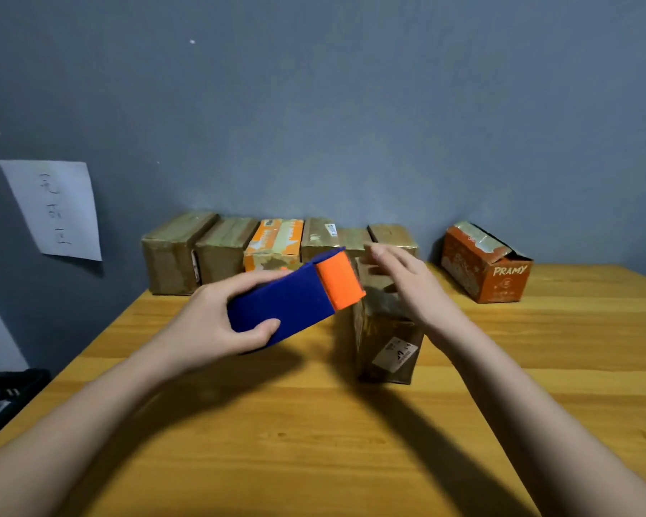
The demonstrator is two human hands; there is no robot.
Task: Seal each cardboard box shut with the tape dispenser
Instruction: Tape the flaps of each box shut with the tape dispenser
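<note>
Taping step on centre box [386, 330]: left hand [206, 322] grips tape dispenser [295, 300] above table; right hand [411, 289] open over box top. Next: press orange head onto seam.

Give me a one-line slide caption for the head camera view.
Left hand grips a blue-and-orange tape dispenser while the open right hand reaches over a cardboard box on the wooden table.
</note>
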